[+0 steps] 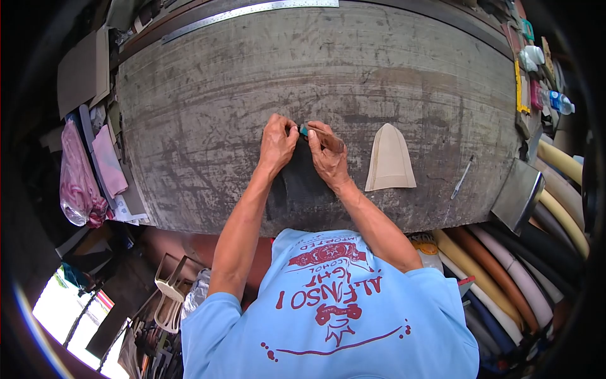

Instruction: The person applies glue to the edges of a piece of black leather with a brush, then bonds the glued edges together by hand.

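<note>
My left hand is closed in a pinch near the middle of the worktable; what its fingertips hold is too small to make out. Close beside it, my right hand grips a brown flat piece, with a small teal bit showing at its far end. A black sheet of material lies on the table below and between both hands. Right of my right hand is a beige tapered pattern piece, rounded at its far end. Farther right lies a pen.
A long metal ruler lies along the far edge. On the left hangs a pink plastic bag. Rolls of material fill the lower right. A metal block and a water bottle sit along the right side.
</note>
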`<state>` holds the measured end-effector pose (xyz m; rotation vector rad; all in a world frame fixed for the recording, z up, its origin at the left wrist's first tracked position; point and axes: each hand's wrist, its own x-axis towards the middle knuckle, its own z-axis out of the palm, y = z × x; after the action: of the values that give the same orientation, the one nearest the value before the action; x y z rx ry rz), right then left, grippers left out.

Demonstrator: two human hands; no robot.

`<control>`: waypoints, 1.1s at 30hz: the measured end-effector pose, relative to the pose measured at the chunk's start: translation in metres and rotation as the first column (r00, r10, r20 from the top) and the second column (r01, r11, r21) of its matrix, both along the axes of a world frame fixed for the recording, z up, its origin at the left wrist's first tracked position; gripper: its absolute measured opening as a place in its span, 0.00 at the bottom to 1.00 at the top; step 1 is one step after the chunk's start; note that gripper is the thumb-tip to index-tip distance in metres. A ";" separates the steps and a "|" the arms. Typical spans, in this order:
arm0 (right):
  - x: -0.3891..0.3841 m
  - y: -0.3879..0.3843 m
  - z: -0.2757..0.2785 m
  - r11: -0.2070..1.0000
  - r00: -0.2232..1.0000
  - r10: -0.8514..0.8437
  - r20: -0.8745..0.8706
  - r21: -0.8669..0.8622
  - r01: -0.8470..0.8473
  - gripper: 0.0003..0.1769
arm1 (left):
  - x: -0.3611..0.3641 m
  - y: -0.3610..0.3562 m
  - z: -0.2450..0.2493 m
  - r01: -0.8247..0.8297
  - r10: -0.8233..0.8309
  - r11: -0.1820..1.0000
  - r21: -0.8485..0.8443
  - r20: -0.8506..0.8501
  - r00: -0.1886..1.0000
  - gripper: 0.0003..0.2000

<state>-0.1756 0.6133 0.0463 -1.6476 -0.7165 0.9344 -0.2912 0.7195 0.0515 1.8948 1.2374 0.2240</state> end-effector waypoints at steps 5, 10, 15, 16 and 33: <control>-0.001 0.000 0.003 0.999 0.994 0.005 0.111 0.046 -0.011 0.13 | -0.001 0.001 -0.001 0.005 -0.005 1.000 0.016 -0.007 1.000 0.10; -0.003 0.001 0.002 0.997 0.986 0.023 0.166 0.068 -0.035 0.12 | 0.000 0.001 0.000 -0.014 0.014 1.000 -0.007 0.003 1.000 0.10; -0.003 0.003 0.004 0.998 0.973 0.022 0.229 0.055 -0.035 0.11 | 0.000 0.000 -0.002 -0.021 0.021 1.000 -0.008 0.011 1.000 0.10; -0.003 0.004 0.002 0.998 0.972 0.021 0.233 0.052 -0.034 0.11 | 0.000 0.000 -0.003 -0.024 0.024 1.000 -0.010 0.013 1.000 0.10; 0.001 0.006 0.001 1.000 0.994 0.000 0.106 0.010 -0.001 0.15 | -0.002 -0.010 -0.003 -0.041 0.035 0.994 0.103 0.063 0.997 0.07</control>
<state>-0.1750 0.6189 0.0475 -1.6974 -0.7923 0.8472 -0.2934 0.7091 0.0484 1.9395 1.2423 0.3712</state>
